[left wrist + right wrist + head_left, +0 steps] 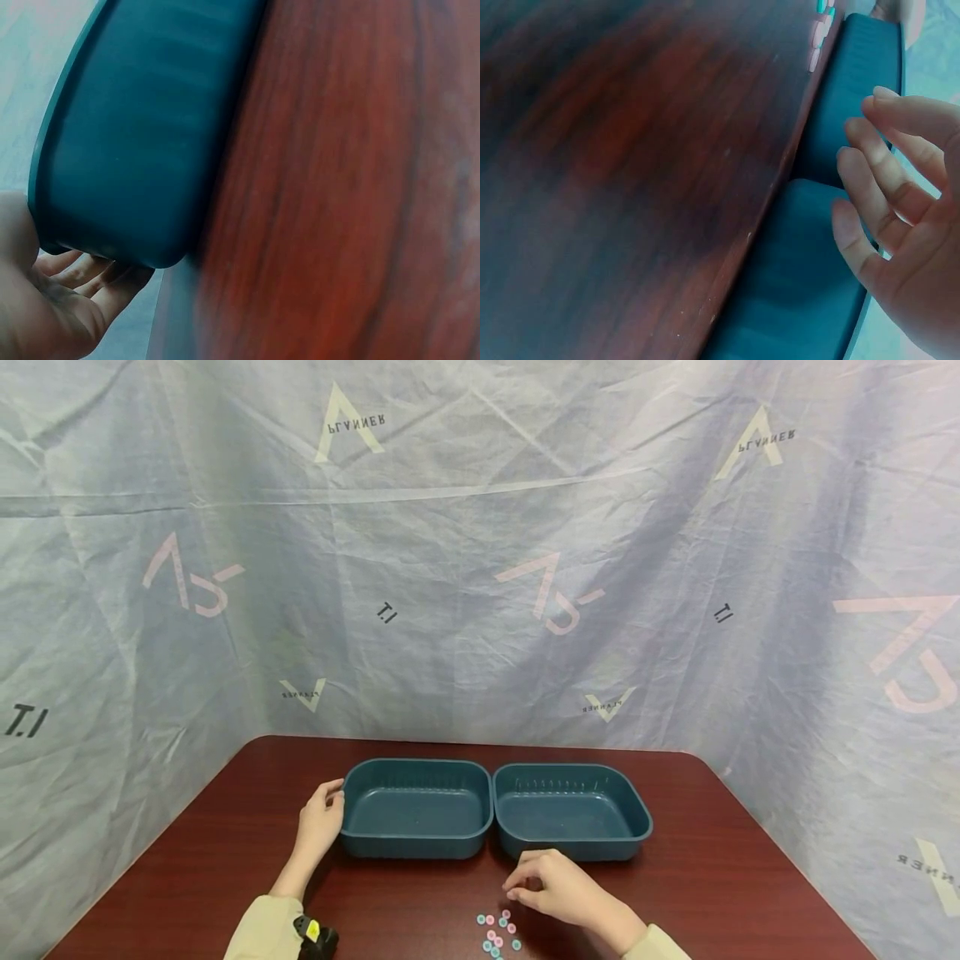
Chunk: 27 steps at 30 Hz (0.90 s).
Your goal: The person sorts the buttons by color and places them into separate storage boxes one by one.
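In the head view my left hand (pixel 321 821) holds the left end of a dark teal plastic tub (pixel 416 847). The left wrist view shows its fingers (pixel 112 292) reaching round the tub's far corner, thumb at the rim. My right hand (pixel 558 889) hovers in front of a second teal tub (pixel 573 852), fingers loosely bent. Thumb and index fingertips are close together, with nothing visible between them. Small round pink and light-blue buttons (pixel 491 935) lie loose on the table, just left of and nearer than that hand. Several also show in the right wrist view as pink pieces (pixel 819 34).
Both tubs stand side by side, their ends meeting, toward the back of the dark red wooden table (pixel 405 902). A grey printed curtain (pixel 450 568) hangs behind and along both sides. A black wrist device (pixel 315 937) sits on the left sleeve.
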Tool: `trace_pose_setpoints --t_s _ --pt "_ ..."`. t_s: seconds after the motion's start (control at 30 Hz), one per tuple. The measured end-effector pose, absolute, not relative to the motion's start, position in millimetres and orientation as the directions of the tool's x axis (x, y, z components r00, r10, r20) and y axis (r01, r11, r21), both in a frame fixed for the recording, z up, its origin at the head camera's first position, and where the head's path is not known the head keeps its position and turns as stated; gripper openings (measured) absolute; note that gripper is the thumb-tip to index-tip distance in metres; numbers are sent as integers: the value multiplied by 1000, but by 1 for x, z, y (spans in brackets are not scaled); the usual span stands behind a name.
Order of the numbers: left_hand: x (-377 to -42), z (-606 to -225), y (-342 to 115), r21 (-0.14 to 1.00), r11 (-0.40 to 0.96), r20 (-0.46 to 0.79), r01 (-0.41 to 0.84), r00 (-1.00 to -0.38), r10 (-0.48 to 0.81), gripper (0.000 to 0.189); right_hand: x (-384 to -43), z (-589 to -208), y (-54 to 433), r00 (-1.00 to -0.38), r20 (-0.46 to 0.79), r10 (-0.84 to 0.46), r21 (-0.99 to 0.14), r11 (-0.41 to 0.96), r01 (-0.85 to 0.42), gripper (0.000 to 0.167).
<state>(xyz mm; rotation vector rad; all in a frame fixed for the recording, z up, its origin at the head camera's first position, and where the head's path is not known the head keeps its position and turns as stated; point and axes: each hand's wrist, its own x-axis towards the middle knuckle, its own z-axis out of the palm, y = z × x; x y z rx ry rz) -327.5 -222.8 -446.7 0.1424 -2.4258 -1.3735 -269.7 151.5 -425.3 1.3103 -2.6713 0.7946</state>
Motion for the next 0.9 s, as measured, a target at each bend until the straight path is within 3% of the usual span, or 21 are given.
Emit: trace_pose_setpoints --t_s 0.4,0.63,0.9 --pt "-329 -447 -223 850 521 248 77 -931 -267 41 -271 -426 148 -619 177 -765 -432 505 -747 10" --pt "-329 -448 -223 854 516 243 72 -931 -272 40 -273 -428 144 -652 95 -752 -443 555 -704 12" --pt "-330 -451 -223 854 514 250 81 -930 -268 40 -272 -430 141 -630 149 -762 -377 545 -748 10"
